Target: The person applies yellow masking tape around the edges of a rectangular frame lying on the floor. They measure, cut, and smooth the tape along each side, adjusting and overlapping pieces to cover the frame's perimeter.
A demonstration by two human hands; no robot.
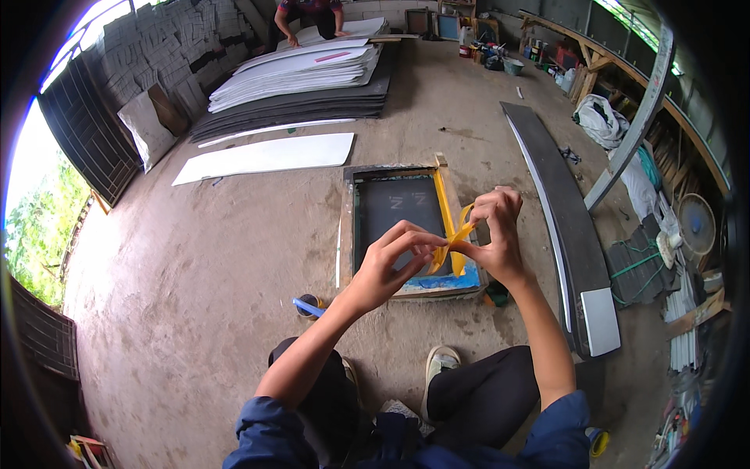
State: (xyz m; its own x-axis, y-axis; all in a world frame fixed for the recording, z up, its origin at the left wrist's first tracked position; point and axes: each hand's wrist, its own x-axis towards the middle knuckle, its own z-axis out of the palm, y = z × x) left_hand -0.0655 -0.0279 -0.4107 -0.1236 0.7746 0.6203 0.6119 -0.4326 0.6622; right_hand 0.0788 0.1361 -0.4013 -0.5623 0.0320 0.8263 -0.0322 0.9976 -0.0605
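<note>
A wooden-framed printing screen (349,205) with dark mesh lies on the floor in front of me. Yellow tape (447,195) runs along the inside of its right edge, and blue covers its near right corner (471,279). Above that corner, a loose, twisted strip of yellow tape (457,241) stretches between my hands. My left hand (398,254) pinches the strip's left part between thumb and fingers. My right hand (498,234) is closed on the other part, its fingers curled and raised. Part of the screen is hidden behind both hands.
Left of the screen's near corner stands a small pot (310,302) with a blue-handled tool. A long dark panel (551,211) lies to the right, a white sheet (266,158) to the left. Another person's hand (292,41) is by the stacked sheets (301,74) at the back.
</note>
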